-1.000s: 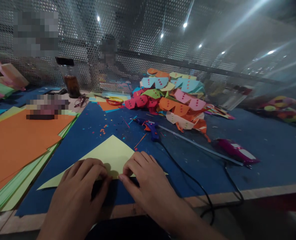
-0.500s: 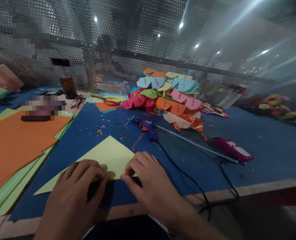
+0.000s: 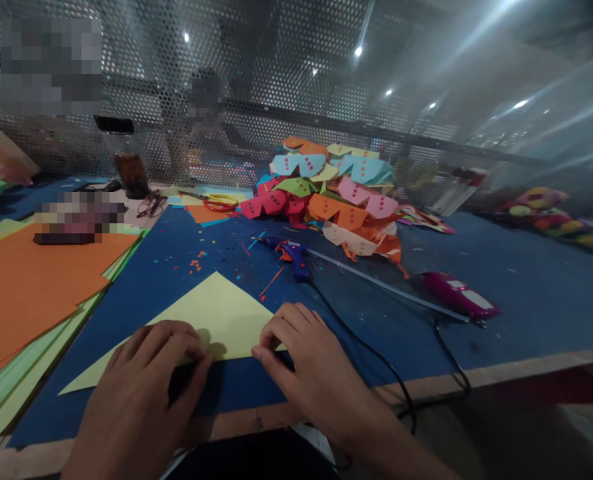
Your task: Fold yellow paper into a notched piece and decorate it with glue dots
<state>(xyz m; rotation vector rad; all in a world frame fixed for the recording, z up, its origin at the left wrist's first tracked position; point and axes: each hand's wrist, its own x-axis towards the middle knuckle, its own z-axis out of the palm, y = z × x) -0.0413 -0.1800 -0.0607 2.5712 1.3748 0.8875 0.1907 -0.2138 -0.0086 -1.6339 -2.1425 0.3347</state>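
Slid apart, pinching pale-yellow paper triangle (image 3: 229, 313) in left hand (image 3: 143, 373) and right hand (image 3: 311, 363), on blue tabletop (image 3: 536, 287) facing perforated metal screen (image 3: 259, 77).

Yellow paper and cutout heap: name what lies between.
In the head view, a blue glue gun and paper scraps lie between the yellow paper and the cutout heap.

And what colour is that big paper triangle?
The paper triangle is pale yellow, seen best in the head view.

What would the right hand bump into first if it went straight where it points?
Most likely the yellow paper, which the right hand appears to touch; depth beyond is hard to judge.
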